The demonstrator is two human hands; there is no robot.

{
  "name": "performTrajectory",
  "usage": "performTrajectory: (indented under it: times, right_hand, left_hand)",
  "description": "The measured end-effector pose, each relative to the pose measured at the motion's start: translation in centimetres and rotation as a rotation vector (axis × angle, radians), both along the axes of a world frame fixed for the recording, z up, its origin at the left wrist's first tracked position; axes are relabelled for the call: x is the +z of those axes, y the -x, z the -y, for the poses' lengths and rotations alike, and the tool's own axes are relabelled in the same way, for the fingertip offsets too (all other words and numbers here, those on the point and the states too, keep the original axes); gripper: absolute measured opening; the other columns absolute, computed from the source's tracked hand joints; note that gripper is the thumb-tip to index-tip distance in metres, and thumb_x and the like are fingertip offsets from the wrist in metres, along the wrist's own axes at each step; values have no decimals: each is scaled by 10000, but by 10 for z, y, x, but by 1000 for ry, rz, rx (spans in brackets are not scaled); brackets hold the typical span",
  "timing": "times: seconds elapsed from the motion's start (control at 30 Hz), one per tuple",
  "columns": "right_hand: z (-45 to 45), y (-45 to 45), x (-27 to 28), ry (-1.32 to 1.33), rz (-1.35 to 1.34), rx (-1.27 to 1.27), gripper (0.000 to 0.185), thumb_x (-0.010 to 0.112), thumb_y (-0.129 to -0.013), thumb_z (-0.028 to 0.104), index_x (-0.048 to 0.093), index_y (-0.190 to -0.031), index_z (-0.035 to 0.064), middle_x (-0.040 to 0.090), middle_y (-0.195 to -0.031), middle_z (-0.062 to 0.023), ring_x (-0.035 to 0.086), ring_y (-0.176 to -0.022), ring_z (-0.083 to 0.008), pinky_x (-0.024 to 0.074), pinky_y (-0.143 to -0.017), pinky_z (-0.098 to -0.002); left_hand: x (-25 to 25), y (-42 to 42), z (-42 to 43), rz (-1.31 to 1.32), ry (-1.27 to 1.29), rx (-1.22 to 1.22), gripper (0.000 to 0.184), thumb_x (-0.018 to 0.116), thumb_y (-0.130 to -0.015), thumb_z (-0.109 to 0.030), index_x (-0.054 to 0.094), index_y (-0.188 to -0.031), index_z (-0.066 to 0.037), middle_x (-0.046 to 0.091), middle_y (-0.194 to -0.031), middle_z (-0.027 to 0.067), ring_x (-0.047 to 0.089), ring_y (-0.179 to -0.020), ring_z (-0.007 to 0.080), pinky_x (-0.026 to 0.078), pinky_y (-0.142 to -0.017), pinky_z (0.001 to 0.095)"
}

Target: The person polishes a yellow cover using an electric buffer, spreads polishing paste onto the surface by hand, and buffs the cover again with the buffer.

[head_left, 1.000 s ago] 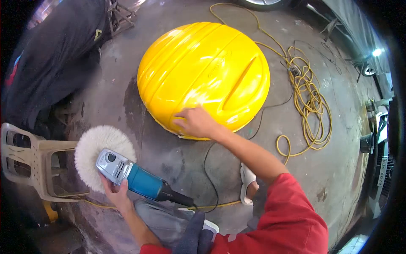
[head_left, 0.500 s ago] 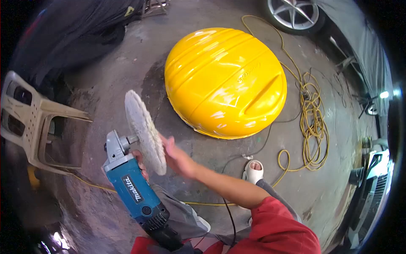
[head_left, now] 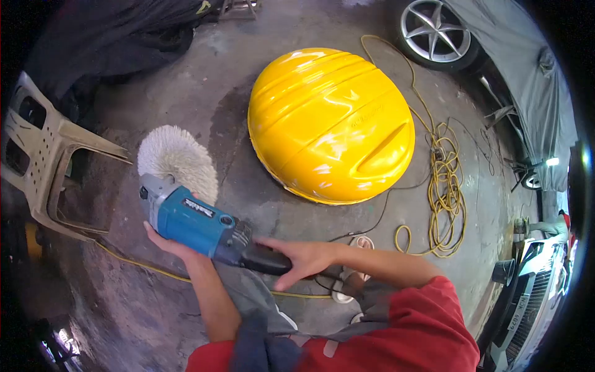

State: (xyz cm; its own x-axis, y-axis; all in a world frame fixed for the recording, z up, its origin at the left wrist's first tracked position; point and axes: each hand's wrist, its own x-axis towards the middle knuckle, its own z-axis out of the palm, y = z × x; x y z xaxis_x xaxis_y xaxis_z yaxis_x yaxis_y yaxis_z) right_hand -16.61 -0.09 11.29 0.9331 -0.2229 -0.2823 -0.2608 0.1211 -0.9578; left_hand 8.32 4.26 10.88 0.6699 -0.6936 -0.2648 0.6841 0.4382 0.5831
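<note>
A blue electric polisher [head_left: 192,220] lies tilted across my front, with its white fluffy buffing pad [head_left: 176,155] turned toward the floor ahead. My left hand [head_left: 168,243] cradles the blue body from below, close to the grey gear head; some of its fingers are hidden behind the tool. At the black rear handle [head_left: 266,258], my right hand [head_left: 304,255] grips the end, thumb on the near side and fingers on the far side. Beyond the tool, a glossy yellow domed shell [head_left: 331,127] with moulded ridges rests on the concrete floor, apart from both hands.
A beige plastic chair [head_left: 52,149] stands at the left. Coiled yellow cord [head_left: 447,208] lies on the right, with a strand crossing near my feet. A car wheel [head_left: 436,31] and grey cover [head_left: 527,80] are at upper right; a car front [head_left: 527,304] is lower right.
My right hand has left the pad and moved to the rear handle. The polisher has swung flatter, its pad now facing away and down. My left hand now shows under the body.
</note>
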Motion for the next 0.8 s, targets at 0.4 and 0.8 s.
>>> performTrajectory:
  times: [0.4, 0.8]
  right_hand:
    - [7, 158, -17, 553, -596, -457, 1032, 741, -604, 119, 169, -1462, 152, 648, -712, -229, 639, -756, -458, 521, -698, -527]
    - [-81, 310, -82, 257, -663, -729, 938, 816, -564, 193, 349, -1374, 124, 629, -1088, -270, 604, -1006, -467, 499, -863, -483]
  left_hand:
    - [-23, 177, 30, 97, -246, -321, 814, 448, -875, -699, 350, -1441, -124, 478, -1388, 97, 468, -1271, 294, 391, -1053, 500]
    - [-120, 330, -2, 105, -540, -802, 724, 448, -953, -579, 362, -1418, -30, 447, -1407, 106, 453, -1269, 208, 354, -1073, 354]
